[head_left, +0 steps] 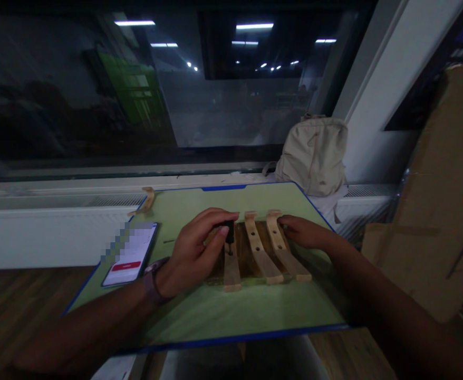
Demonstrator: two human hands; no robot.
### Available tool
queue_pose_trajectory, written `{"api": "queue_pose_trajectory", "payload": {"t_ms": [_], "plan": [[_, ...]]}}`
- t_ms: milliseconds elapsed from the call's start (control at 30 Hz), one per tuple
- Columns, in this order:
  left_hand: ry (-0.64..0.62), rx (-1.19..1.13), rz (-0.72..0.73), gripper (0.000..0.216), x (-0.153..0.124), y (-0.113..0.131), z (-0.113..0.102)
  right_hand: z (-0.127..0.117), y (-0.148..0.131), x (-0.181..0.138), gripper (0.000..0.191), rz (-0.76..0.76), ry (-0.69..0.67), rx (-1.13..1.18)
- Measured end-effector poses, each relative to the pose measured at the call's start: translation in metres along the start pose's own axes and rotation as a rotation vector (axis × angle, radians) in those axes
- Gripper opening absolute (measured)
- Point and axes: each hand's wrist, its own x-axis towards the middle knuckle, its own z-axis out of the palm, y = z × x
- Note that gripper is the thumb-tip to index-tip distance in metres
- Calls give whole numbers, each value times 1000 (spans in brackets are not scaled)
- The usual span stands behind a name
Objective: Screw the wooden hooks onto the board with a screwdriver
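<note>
A wooden rack (255, 253) with three pale hook slats lies flat on a green mat (223, 311). My left hand (195, 253) is curled over the rack's left end, fingers pinched on a small dark tool (229, 235) that stands upright on the leftmost slat (231, 269). My right hand (305, 232) rests on the rack's right side, fingers bent against the top of the rightmost slat (285, 248). The middle slat (257, 248) lies untouched between them. A watch sits on my left wrist.
A phone (131, 253) with a lit screen lies on the mat's left part. One loose wooden hook (146, 200) sits at the mat's far left corner. A beige backpack (314, 153) leans on the windowsill behind. Brown cardboard (441, 200) stands at the right.
</note>
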Motion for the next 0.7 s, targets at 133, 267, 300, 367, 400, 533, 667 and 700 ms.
{"api": "queue_pose_trajectory", "payload": {"t_ms": [133,267,300,367,400,533,667,700], "plan": [[50,-32,62,22,1,-1,1,0,-2,0,22,2,-5,5],[58,-1,-15,23,-2,-5,3,0,-4,0,21,5,17,-10],[59,-18,-61,26,-3,-5,4,-1,-4,0,21,5,15,-12],[74,-78,-127,29,-6,-5,6,-1,-4,0,23,4,7,-11],[78,-108,-136,28,-7,-5,7,-1,-4,0,24,3,3,-8],[98,-100,-9,19,-5,-5,5,0,-3,1,27,12,16,4],[120,-3,18,21,-4,-7,3,1,-4,2,26,26,44,0],[118,1,-16,22,-4,-7,4,1,-4,2,25,31,52,-4]]}}
